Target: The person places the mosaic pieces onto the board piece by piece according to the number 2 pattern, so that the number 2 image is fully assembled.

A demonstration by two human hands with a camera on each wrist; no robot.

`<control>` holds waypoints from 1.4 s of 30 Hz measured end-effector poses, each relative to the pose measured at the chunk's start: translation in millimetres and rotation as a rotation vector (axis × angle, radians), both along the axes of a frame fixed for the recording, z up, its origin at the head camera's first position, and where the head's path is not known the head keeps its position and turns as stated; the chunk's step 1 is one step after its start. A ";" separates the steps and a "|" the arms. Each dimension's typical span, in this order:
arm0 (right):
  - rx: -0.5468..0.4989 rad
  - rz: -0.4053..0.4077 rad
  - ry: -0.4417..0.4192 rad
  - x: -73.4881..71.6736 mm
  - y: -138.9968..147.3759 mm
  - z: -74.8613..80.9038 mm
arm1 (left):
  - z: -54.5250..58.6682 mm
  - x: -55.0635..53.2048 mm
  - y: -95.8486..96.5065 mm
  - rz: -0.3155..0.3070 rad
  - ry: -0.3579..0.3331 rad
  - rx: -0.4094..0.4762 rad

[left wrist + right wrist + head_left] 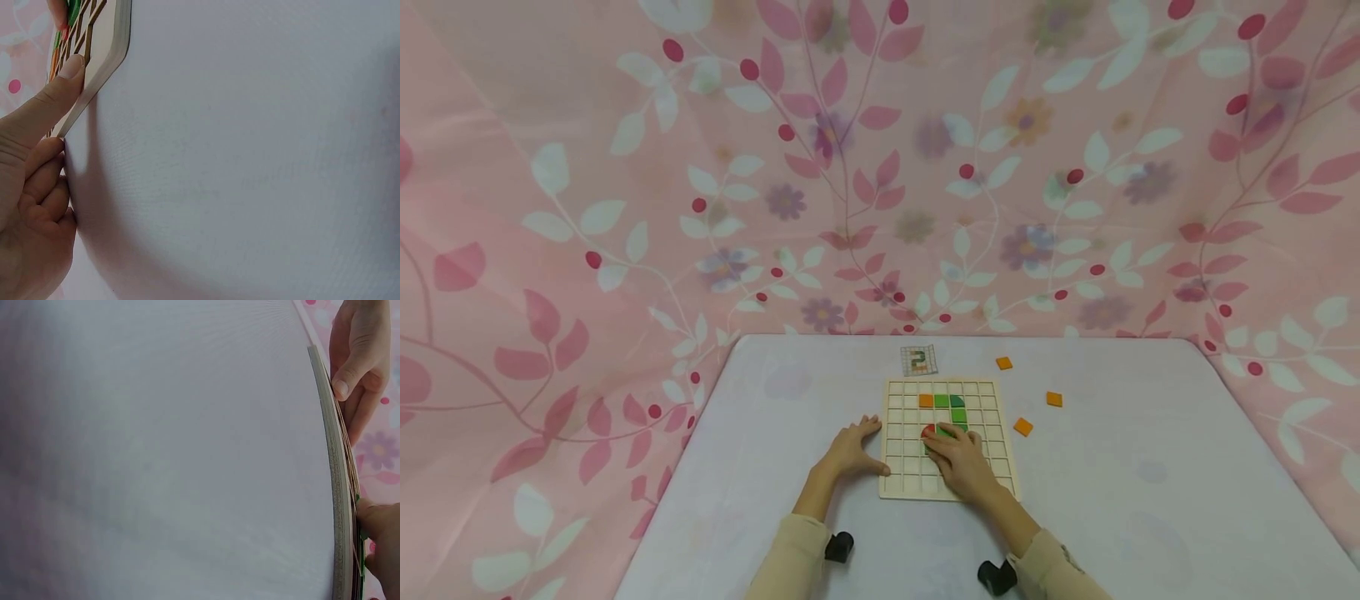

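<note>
A square wooden grid board [904,483] lies on the table with coloured pieces in its cells. My left hand [850,450] holds its left edge; in the left wrist view the thumb [70,69] lies on the rim, the other fingers beside the edge. Over the board's middle, my right hand [962,462] has its fingertips at a red piece [928,431] with a rounded corner, seemingly pinching it. Above are an orange square [927,401], a green square [942,401], a dark green rounded piece [957,401] and another green square [958,415]. My right hand partly hides the pieces beneath it.
Behind the board lies a small pattern card [918,361] showing a "2" shape. Loose orange squares lie to the right: one at the back [1004,363], another farther right [1055,399], a third near the board [1023,427]. Black wrist devices [839,547] sit at both wrists.
</note>
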State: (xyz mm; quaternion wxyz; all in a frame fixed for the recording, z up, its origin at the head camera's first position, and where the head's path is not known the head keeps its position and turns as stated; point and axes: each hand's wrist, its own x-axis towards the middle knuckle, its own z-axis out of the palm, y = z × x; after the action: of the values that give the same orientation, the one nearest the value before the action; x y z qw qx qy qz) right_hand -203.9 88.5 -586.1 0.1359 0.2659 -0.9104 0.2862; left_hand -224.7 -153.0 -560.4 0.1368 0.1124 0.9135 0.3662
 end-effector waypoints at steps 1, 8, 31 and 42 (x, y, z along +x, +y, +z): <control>-0.031 -0.021 0.010 0.1 -0.3 -0.7 | -0.1 0.4 -0.1 0.001 -0.001 0.000; -0.102 -0.089 0.088 1.9 -2.2 -5.2 | -1.4 2.1 -0.5 -0.010 0.010 -0.017; 0.068 0.052 0.008 -2.2 -6.9 -3.1 | -4.0 1.2 0.8 -0.005 0.006 -0.013; -0.004 -0.006 0.001 -5.5 -0.8 -6.4 | -1.1 1.1 -0.7 -0.003 0.007 -0.008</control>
State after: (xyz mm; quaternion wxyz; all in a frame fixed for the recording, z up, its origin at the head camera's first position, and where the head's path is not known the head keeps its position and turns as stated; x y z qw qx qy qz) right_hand -209.3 87.7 -592.5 0.1379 0.2633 -0.9105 0.2875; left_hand -223.6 -153.7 -561.5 0.1346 0.1143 0.9154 0.3618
